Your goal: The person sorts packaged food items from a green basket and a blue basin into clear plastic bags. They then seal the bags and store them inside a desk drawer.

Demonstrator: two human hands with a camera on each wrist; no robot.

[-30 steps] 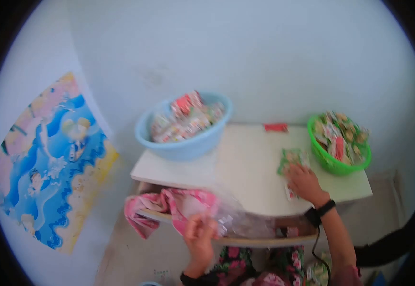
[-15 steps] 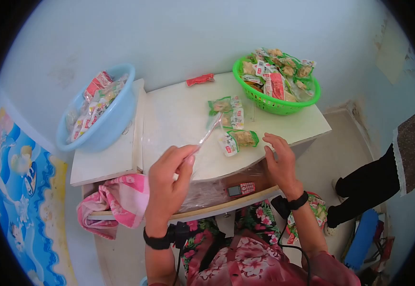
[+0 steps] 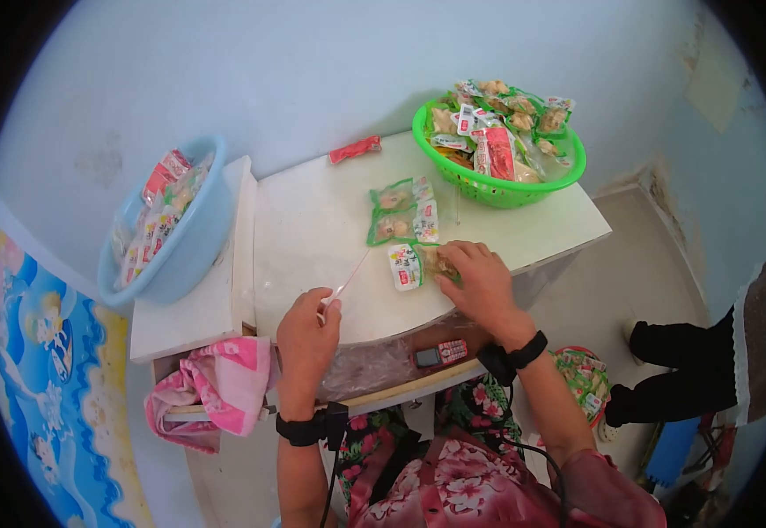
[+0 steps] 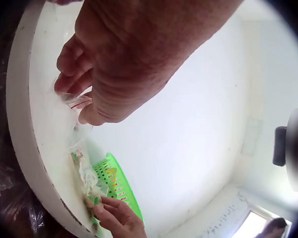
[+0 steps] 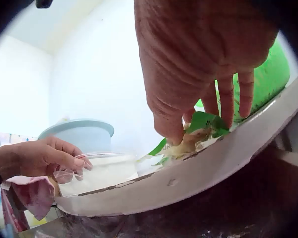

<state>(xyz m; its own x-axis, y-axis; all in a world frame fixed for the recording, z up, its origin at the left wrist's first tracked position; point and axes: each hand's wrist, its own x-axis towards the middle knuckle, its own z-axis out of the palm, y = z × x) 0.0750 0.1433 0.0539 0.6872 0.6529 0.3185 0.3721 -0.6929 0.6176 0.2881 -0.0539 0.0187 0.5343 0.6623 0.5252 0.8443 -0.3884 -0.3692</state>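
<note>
The green-and-white snack packet (image 3: 407, 267), long axis crosswise, is pinched by the nearer right hand (image 3: 484, 286), rightward of the clear plastic bag (image 5: 65, 175) pinched by the left hand (image 3: 307, 333).

A left hand (image 4: 131, 57) pinches a clear plastic bag (image 4: 80, 104) with a red line above a white counter (image 4: 45, 114), while farther along a right hand (image 4: 120, 219) touches packets (image 4: 88, 173) near a perforated green basket (image 4: 120, 182); crumpled clear plastic (image 4: 35, 213) shows beside the counter's curved edge.
</note>
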